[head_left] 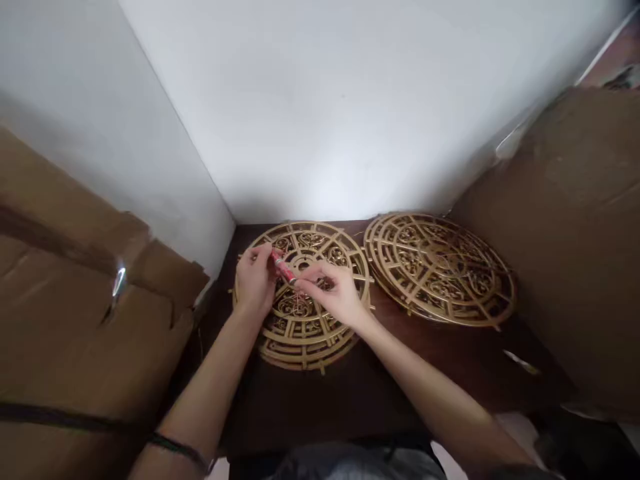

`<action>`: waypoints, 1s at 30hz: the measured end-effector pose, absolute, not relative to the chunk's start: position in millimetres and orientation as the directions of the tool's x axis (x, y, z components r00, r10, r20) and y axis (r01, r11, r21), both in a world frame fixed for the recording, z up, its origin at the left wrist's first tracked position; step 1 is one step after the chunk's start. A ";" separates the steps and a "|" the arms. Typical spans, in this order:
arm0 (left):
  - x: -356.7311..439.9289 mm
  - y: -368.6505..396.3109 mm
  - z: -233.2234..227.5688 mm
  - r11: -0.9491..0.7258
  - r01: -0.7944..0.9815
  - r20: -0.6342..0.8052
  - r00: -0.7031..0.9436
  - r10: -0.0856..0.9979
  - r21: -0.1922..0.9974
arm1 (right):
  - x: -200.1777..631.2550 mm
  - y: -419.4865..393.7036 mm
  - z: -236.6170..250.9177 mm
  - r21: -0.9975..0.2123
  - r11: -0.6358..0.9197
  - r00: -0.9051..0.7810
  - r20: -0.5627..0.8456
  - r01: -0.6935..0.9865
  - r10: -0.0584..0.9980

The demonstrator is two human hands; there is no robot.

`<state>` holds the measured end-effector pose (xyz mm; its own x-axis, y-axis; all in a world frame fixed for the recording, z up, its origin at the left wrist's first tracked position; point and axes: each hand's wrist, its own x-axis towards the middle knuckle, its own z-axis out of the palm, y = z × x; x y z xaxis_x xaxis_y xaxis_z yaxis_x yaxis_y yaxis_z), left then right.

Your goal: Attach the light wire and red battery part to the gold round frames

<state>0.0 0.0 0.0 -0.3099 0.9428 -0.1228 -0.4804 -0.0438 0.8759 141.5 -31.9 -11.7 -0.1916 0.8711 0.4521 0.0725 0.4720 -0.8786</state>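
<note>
- My work surface: dark brown table (320, 400), set into a corner w/ white walls behind & to the left.
- Gold filigree disc (305, 333), round, openwork, lies flat on table at centre-left, right in front of me; looks like more than one layer stacked, can't tell how many.
- Second gold disc stack (440, 267) to its right, near the first, slightly tilted, edge toward back wall.
- Small pale scrap (520, 362) on table at right, nr front edge; too small to ID.
</note>
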 end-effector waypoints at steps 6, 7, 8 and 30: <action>2.0 0.4 -1.5 -0.051 -0.490 -0.122 -0.315 0.941 0.870 | 142.9 -34.3 -13.5 -0.874 0.484 -0.200 0.468 0.038 0.861; 1.8 0.6 -1.7 -0.053 -0.493 -0.121 -0.313 0.942 0.869 | 142.8 -34.0 -13.9 -0.875 0.483 -0.206 0.468 0.025 0.859; 1.6 0.8 -1.9 -0.054 -0.496 -0.120 -0.313 0.942 0.867 | 142.8 -33.7 -14.4 -0.876 0.481 -0.212 0.468 0.014 0.858; 5.6 -2.4 -2.9 -0.100 -0.445 -0.058 -0.328 0.943 0.890 | 141.6 -35.4 -10.6 -0.887 0.460 -0.263 0.436 0.033 0.861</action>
